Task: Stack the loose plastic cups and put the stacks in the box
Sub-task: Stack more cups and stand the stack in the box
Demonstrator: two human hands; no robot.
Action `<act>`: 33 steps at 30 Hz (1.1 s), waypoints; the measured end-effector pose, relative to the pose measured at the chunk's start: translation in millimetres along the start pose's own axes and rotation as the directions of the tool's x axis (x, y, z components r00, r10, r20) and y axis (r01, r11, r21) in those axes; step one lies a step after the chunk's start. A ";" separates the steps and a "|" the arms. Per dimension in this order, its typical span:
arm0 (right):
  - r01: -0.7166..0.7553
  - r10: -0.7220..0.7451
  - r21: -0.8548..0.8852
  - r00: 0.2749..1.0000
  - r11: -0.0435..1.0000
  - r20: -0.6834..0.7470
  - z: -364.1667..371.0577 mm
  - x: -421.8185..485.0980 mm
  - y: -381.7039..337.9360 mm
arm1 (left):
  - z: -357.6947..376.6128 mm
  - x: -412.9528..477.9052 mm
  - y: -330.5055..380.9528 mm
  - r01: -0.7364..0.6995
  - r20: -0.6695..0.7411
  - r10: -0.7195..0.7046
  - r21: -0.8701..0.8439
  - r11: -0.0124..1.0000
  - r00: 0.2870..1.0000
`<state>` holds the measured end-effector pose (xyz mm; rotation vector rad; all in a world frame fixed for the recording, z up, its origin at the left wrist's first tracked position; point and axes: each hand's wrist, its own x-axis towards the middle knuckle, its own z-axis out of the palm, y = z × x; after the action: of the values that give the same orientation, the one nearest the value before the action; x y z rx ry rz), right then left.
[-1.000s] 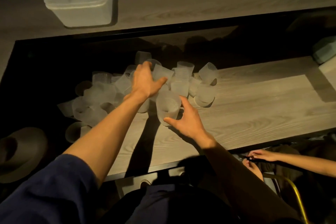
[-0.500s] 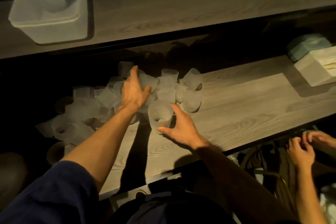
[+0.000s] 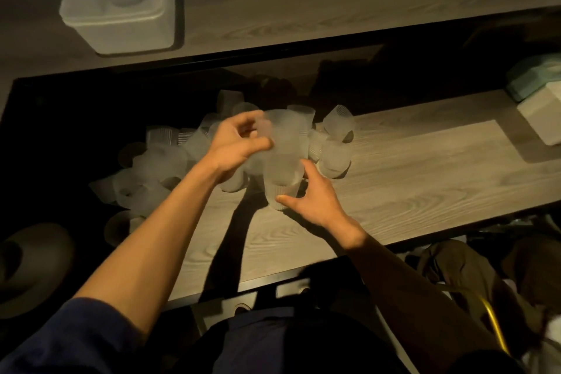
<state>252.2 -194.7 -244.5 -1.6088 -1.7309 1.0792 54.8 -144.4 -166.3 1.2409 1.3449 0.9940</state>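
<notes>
In the head view, the step in hand looks like nesting one cup into another. The left hand [image 3: 239, 143] holds an upper cup [image 3: 283, 130] above the pile, its fingers curled and pinching the rim; motion blur hides exactly which fingertips touch it. Directly below, the right hand [image 3: 317, 199] steadies a standing cup [image 3: 280, 188] upright on the table [image 3: 425, 179], thumb against its ribbed base and the other fingers curved round its far side. The upper cup appears to be partly over or just entering the standing one; how deep it sits cannot be told. Many loose cups [image 3: 158, 167] lie tumbled to the left and behind, a few more just beside the right hand, so the task seems far from done. The box [image 3: 118, 21] sits well apart on the higher shelf [image 3: 334, 3] at upper left, with a pale column rising from it, probably a finished stack. The next move calls for keeping the upper cup in line with the lower and pressing straight down while the right hand keeps the base from tipping. A hat [image 3: 30, 264] lies at lower left, a pale block [image 3: 543, 118] at far right. No brand, label or writing is readable anywhere.
</notes>
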 end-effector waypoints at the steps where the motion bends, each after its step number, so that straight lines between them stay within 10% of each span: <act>1: -0.011 0.011 0.008 1.000 1.000 -0.004 0.9 -0.4 -0.8 | 0.2 -4.6 -2.2 -0.018 0.050 0.016 0.025 1.000 0.999; 20: -0.007 0.009 0.076 1.000 0.997 -0.028 6.6 -12.7 -1.8 | 12.1 -41.7 -20.7 -0.273 0.202 0.189 0.584 0.765 0.961; 33: 0.029 -0.027 0.048 0.999 0.998 -0.037 4.7 -14.0 1.3 | 13.9 -38.9 -43.6 -0.188 0.182 0.119 0.435 0.880 0.976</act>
<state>251.1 -209.3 -246.3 -1.5611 -1.6863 1.0644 60.2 -189.5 -205.7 1.7610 1.4190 0.6926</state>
